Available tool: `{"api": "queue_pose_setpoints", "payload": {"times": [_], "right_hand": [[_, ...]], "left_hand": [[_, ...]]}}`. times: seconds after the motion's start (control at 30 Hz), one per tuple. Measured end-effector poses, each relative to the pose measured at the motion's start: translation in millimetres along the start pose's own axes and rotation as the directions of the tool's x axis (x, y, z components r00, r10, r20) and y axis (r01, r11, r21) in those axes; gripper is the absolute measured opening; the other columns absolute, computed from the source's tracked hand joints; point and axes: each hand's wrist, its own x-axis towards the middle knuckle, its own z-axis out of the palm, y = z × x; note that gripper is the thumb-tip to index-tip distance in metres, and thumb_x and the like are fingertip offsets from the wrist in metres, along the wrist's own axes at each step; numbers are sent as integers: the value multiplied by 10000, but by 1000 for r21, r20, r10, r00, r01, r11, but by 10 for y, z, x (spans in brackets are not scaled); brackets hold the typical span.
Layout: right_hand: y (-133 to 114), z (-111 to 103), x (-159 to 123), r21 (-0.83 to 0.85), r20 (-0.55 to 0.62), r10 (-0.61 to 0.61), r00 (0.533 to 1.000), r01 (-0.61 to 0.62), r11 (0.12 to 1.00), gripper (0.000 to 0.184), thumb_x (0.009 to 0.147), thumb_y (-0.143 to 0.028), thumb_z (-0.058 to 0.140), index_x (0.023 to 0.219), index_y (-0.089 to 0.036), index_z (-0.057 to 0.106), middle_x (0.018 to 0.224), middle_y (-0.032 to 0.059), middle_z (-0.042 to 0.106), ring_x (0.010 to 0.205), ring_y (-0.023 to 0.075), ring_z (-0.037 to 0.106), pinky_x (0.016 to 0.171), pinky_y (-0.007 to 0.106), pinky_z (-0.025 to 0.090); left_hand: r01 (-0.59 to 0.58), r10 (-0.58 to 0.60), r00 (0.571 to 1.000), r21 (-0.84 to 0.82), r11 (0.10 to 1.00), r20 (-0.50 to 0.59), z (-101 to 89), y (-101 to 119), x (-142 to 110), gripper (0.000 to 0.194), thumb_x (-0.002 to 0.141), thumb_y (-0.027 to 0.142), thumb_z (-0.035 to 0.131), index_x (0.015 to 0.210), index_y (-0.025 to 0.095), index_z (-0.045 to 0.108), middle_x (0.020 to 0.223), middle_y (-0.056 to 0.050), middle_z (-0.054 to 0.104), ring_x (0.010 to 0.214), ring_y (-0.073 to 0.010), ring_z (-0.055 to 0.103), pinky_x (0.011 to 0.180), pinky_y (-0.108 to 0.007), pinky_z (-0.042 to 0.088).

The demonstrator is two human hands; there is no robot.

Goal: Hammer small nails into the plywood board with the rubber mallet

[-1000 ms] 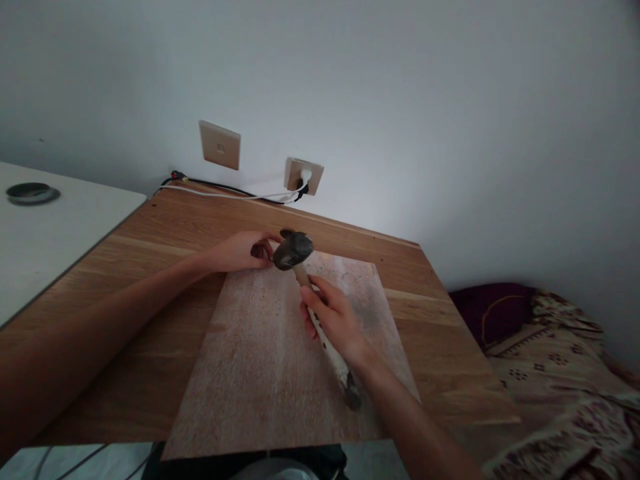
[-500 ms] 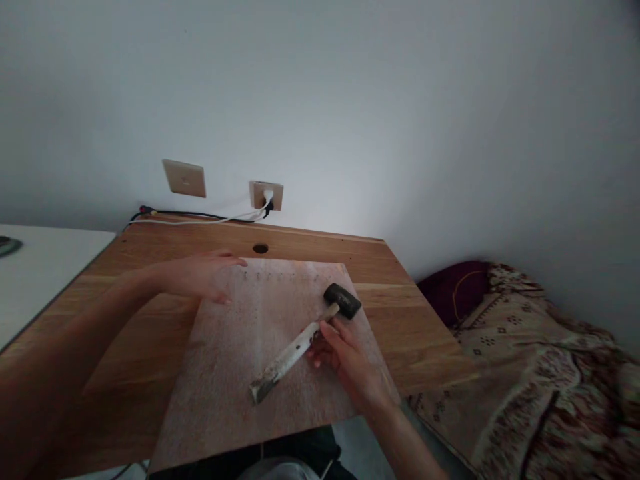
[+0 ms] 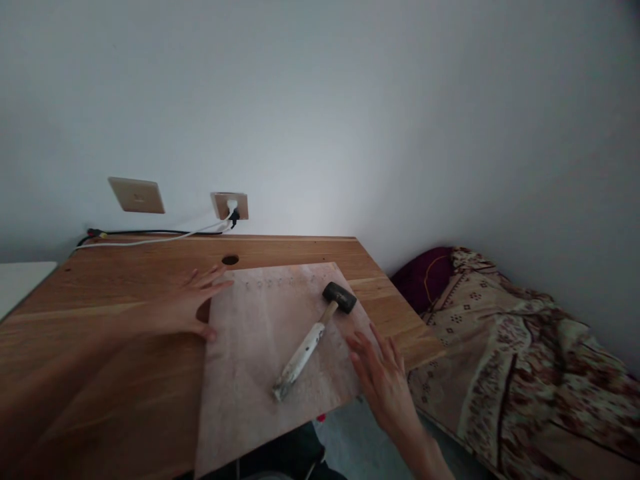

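Observation:
A mallet point(image 3: 303, 352) with a black head and a worn white-coated handle lies slantwise on a flat wooden board point(image 3: 250, 373). Along the board's far edge runs a row of several small marks or nails, too small to tell which. My left hand point(image 3: 200, 303) is at the board's far left corner, fingers spread, thumb along the left edge. Over the board's right edge rests my right hand point(image 3: 377, 367), its fingers stretched out, just right of the mallet and apart from it. Neither hand holds anything.
Beneath the board is a wooden desk point(image 3: 125, 293) with a round cable hole point(image 3: 230, 260). White and black cables point(image 3: 150, 239) run along the wall to a socket point(image 3: 230, 207). A bed with a patterned cover point(image 3: 500, 347) and a purple pillow point(image 3: 425, 273) stands at the right.
My right hand has let go of the mallet and moved right to the board's edge. The mallet now lies on the board. My left hand has spread at the left corner; the view has turned right.

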Motion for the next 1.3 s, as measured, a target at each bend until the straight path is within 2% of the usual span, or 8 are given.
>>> {"api": "queue_pose_setpoints", "payload": {"times": [0.13,0.27,0.4,0.63,0.87,1.1,1.2,1.3], "right_hand": [[564,-151,106,21,-29,146,989,-145,989,445,1105,-485,387,1446,-268,572,1471,115,669,1554,345,410,1246,693,289],[1048,-314,58,89,-166,287,943,-276,957,540,1077,-563,370,1445,-213,552,1464,183,637,1418,344,566,1177,608,440],[1448,-367,-109,45,-192,401,896,-400,916,560,1031,-604,390,1373,-215,605,1416,192,644,1327,377,626,1098,601,512],[1773,-205,-181,-59,-207,445,871,-465,883,529,990,-602,358,1256,-263,665,1347,177,705,1387,436,572,1101,693,457],[1548,-278,-32,64,-205,475,856,-472,879,668,953,-735,378,1252,-201,648,1164,178,768,1177,416,702,1068,652,485],[828,-344,-13,210,-130,363,923,-332,920,605,972,-698,480,1290,-218,666,1064,147,802,1091,381,743,993,568,554],[503,-329,380,315,-54,363,930,-330,890,535,996,-648,480,1204,-217,718,1128,164,802,988,340,780,821,447,614],[152,-274,1150,337,-24,192,981,-173,925,467,1031,-568,489,1106,-187,748,1057,162,805,820,290,769,732,397,596]], "left_hand": [[-101,98,983,-15,995,-154,92,593,560,1087,795,821,662,1643,196,393,1760,-231,193,1628,-458,178,1292,-662,172],[-202,177,920,-35,979,-350,92,1097,890,721,981,651,573,1549,212,507,1679,-194,418,1567,-373,373,1283,-572,293],[-307,270,900,-58,950,-342,88,1443,885,486,1053,537,507,1380,202,640,1444,-160,658,1376,-307,596,1190,-477,452],[-389,392,883,65,919,-259,338,1686,679,485,1066,519,491,1449,246,611,1443,-143,691,1506,-319,498,1317,-613,225],[-360,380,892,126,925,-243,210,1618,572,547,1053,546,509,1508,248,560,1410,-154,713,1487,-326,520,1313,-628,166],[-138,140,986,27,990,-96,-110,1004,-172,522,958,601,595,1376,303,688,1220,-126,792,1191,-355,711,1105,-514,476],[10,-11,1000,-33,999,-14,-294,629,-332,547,951,605,551,1395,307,665,1071,-90,809,987,-321,752,938,-438,552],[112,-126,984,-108,988,-126,-410,330,-219,531,963,571,509,1333,229,677,1254,-126,753,1061,-313,726,970,-413,548]]}}
